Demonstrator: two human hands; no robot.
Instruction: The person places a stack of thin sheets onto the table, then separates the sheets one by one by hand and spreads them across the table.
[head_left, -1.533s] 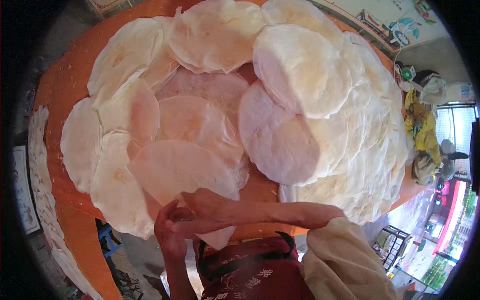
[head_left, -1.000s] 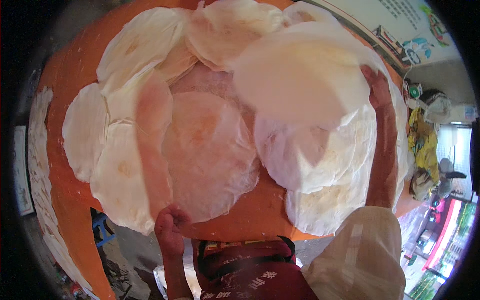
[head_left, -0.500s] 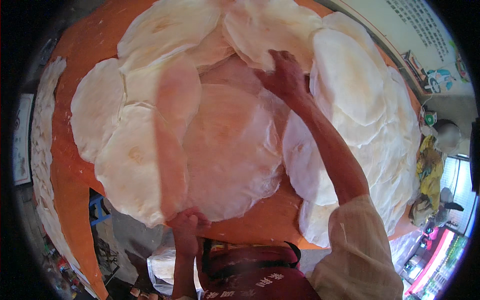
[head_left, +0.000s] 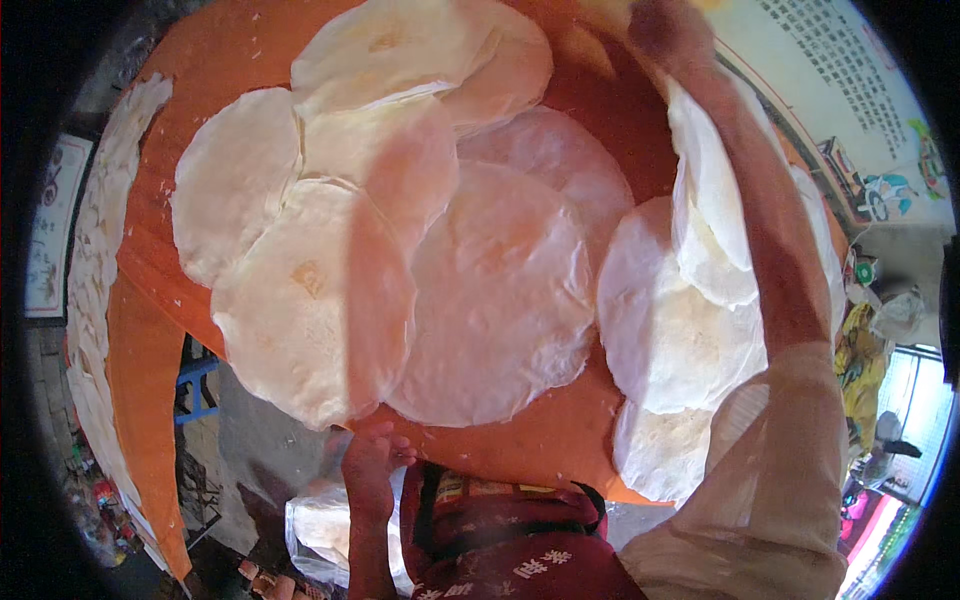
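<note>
Plainly split across the table: right hand up at one o'clock, left hand down at seven. Right hand blurred near the upper rim; cannot tell grasp from release there, though perhaps touching the pale flatbreads just below, nearly edge-on, long axis from eleven to five beside the right forearm. Left hand unclenched at the near edge, half-spread, with nothing visibly held. From there, central flatbread toward one, nearly round; brown-spotted flatbread toward eleven, lower rim right beside the hand. Left hand nearer to both. Orange surface showing at one, inward of the right hand, and along six, between central flatbread and dark red apron. Only a narrow gap at three from central flatbread to layered stack.
</note>
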